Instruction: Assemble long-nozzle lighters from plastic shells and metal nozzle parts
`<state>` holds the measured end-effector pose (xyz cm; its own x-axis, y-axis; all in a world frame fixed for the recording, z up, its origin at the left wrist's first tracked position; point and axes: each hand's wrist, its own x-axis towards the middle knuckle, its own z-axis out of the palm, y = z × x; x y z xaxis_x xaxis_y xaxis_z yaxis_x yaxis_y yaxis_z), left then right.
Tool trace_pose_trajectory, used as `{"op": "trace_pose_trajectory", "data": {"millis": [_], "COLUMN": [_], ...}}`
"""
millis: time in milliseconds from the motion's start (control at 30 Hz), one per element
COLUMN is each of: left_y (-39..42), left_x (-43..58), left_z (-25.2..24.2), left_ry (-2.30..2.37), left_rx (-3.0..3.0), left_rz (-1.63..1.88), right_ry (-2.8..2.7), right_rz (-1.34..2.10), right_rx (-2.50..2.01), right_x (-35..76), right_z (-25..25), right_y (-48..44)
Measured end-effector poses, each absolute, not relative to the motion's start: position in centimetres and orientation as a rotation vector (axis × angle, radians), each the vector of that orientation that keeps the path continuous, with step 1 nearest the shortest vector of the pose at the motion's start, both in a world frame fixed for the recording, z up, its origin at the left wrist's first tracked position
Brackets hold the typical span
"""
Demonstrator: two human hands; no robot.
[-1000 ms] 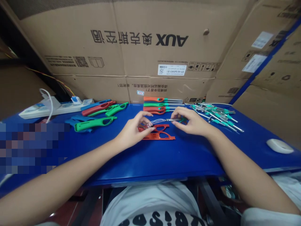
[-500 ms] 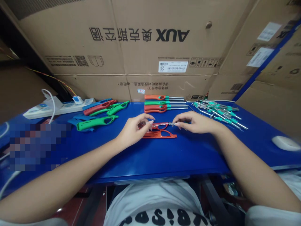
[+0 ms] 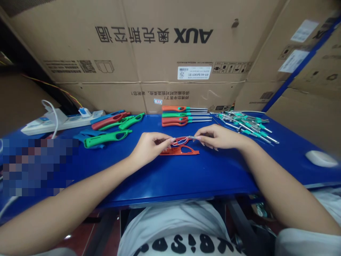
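Note:
Thin white wires (image 3: pixel 183 141) stretch in a loose bow between my two hands. My left hand (image 3: pixel 157 144), thumb and fingertip pressed together, pinches their left end. At the right end, my right hand (image 3: pixel 217 137) grips a small grey piece (image 3: pixel 192 137) between thumb and fingers; its exact kind is too small to tell. Just beneath the wires lies a red lighter handle half (image 3: pixel 182 139), partly covered by my left fingers. Nearer to me is an orange lighter handle half (image 3: pixel 182 151), lying flat on the blue table (image 3: pixel 170 177).
Behind my hands lie several long-nosed lighters (image 3: pixel 174 122) in a row. Metal lighter tubes (image 3: pixel 246 126) with green ends are heaped at right, near a white mouse (image 3: pixel 321 158). Coloured handle shells (image 3: pixel 108 138) and a power strip (image 3: pixel 64 122) sit at left.
The white wires have lifted and now bow apart from each other, where they lay close together over the red handle half. The grey piece has tilted slightly. The camera view has shifted a little.

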<state>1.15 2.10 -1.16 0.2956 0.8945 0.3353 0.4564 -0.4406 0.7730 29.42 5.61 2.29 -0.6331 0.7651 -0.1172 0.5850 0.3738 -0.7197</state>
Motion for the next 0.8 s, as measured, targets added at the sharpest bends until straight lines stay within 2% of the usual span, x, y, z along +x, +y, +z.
{"op": "trace_pose_trajectory", "data": {"millis": [200, 400, 667, 800], "left_y": [2.8, 2.7, 2.6, 2.7], "left_x": [0.9, 1.0, 1.0, 1.1], "left_z": [-1.7, -2.0, -1.7, -2.0], "left_ry": [1.171, 1.100, 1.101, 1.115], "left_rx": [1.925, 1.938, 2.283, 2.200], "left_rz": [0.865, 0.905, 0.880, 0.883], "right_ry": [-2.426, -2.404, -2.387, -2.323], "right_rz": [1.016, 1.100, 1.058, 1.044], "right_rx": [-1.030, -0.976, -1.008, -1.009], "right_x": [30.2, 30.6, 30.5, 30.3], "right_z": [2.8, 3.3, 3.8, 3.4], "right_y": [5.9, 5.6, 5.2, 5.5]}}
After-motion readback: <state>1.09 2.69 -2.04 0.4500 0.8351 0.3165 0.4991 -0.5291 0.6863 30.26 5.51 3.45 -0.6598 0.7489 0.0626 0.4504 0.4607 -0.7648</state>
